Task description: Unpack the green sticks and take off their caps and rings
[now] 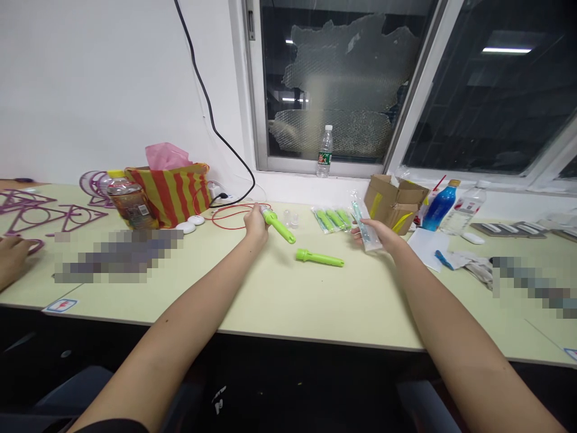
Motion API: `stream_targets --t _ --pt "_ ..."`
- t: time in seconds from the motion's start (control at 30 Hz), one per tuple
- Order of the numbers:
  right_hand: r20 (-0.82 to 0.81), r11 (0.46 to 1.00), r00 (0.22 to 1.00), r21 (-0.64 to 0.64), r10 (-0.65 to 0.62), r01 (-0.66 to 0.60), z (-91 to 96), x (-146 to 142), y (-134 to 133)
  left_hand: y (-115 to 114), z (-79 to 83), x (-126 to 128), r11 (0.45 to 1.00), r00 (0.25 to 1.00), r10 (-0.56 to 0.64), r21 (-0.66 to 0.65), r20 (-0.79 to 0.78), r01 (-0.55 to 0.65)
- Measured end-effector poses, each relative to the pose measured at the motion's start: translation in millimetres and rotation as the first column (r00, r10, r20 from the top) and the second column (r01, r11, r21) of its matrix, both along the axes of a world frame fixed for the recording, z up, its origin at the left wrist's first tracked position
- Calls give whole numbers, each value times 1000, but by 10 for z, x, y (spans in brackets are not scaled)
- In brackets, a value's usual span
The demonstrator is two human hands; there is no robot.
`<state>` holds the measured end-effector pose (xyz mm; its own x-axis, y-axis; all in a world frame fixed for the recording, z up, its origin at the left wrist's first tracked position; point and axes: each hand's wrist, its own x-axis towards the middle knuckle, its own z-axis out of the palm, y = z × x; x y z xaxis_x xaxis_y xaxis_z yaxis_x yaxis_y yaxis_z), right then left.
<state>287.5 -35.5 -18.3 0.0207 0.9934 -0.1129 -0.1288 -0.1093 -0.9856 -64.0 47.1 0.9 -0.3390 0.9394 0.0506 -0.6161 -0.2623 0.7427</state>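
Note:
My left hand (pixel 256 225) is closed around the head end of a lime-green toy flashlight (pixel 282 228), its narrow handle slanting down to the right above the table. On the tabletop just right of it lies a second lime-green flashlight (pixel 321 258), touched by neither hand. Pinched in my right hand (pixel 383 233) is a clear plastic bag (pixel 370 236) standing upright; whether anything is inside I cannot tell. Behind, between my hands, several green flashlights (pixel 332 219) lie in clear packaging. Two small clear plastic caps (pixel 294 221) sit near my left hand.
An open cardboard box (pixel 392 201) and a blue bottle (pixel 442 205) stand behind my right hand, with gloves (pixel 469 263) nearby. A striped bag (pixel 180 195), red cord (pixel 225 221) and drink bottle (pixel 130 201) are at left. Another person's hand (pixel 13 258) rests far left.

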Motion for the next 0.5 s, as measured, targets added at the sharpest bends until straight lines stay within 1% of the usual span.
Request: stream_targets --t 0.07,0.13,0.2,0.27,0.33,0.37,0.43,0.5 --pt "-174 996 985 -90 -18 3 -29 78 -6 -10 -13 12 1000 1000 -16 -5 -3 16" --pt "-315 987 948 -158 -43 -8 -61 138 -9 -21 -20 16 1000 1000 -22 -7 -7 22" --pt "-403 976 912 -218 -82 -9 -87 183 -3 -31 -23 14 1000 1000 -26 -10 -12 25" --pt "-459 968 879 -251 -130 11 -99 226 15 -37 -27 12 999 999 -34 -10 -15 34" --pt "-509 973 847 -226 -155 42 -100 275 37 -37 -31 13 999 999 -46 -13 -18 46" --pt "-535 980 833 -195 -144 44 -96 302 44 -34 -34 16 999 999 -48 -17 -19 48" --pt "-578 990 811 -137 -93 16 -84 355 45 -25 -39 23 999 999 -43 -27 -18 43" --pt "-600 992 798 -120 -52 -25 -70 403 20 -14 -45 30 999 999 -34 -34 -15 34"
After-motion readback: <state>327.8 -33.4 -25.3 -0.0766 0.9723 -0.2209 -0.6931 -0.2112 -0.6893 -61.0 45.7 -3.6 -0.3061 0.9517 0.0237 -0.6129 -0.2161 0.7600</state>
